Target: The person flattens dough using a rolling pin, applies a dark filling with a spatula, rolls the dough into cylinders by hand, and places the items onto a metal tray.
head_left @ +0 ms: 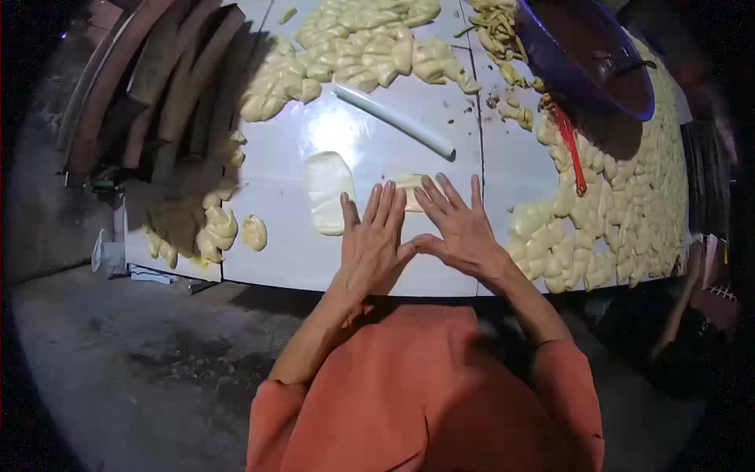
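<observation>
Both my hands lie palm down on the white table near its front edge, fingers stretched out. My left hand is just right of a flattened oblong sheet of pale dough, its thumb side towards my right hand. A small piece of dough shows between the two hands, under or against the fingertips. How far it reaches beneath them is hidden. Beyond the hands, a pale smooth rod like a rolling pin lies slantwise on the table. Neither hand grips anything.
Many dough pieces cover the far table, more dough the right side. A purple basin of brown mass stands far right, beside a red-handled tool. Wooden planks are stacked left. Another person's arm shows at right.
</observation>
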The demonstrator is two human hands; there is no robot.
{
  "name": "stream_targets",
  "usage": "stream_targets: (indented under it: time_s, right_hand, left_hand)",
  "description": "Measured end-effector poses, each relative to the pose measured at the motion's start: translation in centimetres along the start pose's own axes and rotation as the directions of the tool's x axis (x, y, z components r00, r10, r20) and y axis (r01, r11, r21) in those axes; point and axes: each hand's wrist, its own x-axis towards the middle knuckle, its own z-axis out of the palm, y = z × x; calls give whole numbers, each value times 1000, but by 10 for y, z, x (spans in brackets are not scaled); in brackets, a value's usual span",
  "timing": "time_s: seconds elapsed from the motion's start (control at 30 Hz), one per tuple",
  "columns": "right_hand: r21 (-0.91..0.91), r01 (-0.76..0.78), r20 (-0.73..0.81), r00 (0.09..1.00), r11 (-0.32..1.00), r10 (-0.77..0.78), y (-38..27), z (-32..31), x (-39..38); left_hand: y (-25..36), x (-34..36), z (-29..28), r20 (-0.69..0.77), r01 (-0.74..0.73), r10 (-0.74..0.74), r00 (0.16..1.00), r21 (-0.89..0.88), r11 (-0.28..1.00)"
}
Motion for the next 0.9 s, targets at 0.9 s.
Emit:
stream_targets:
  time_s: [0.9]
  right_hand:
    - [-108,-257,-125,962,960,243,41,-4,46]
  left_hand:
    - [-20,43,1,-195,221,-240,951,-113,969]
